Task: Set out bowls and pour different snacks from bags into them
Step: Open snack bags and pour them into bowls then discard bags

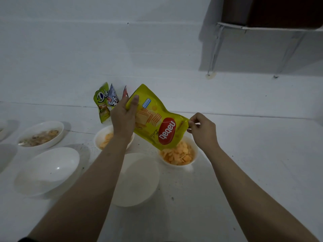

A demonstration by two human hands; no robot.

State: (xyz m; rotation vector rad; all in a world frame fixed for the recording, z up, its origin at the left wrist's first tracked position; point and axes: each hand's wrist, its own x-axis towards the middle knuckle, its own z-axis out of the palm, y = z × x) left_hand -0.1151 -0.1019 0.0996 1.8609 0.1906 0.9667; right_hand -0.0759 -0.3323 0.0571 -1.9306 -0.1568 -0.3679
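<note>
Head view: a yellow snack bag (pixel 158 119) is held upside down over a bowl of orange snacks (pixel 180 155), gripped at its upper end by the left hand (pixel 123 116) and pinched at a lower corner by the right hand (pixel 203 130). Its mouth is hidden behind the bag itself. A second filled bowl (pixel 104 137) is half covered by the left wrist. Other bags (pixel 104 102) against the wall are partly blocked.

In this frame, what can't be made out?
Head view only:
- Mouth of the yellow Nabati bag: turned down, away from the camera, over the right bowl of orange snacks.
- Second bowl of orange snacks: partly covered by the left hand.
- Red packet: mostly behind the bag.
- Leftmost dish: cut by the frame edge.
</note>
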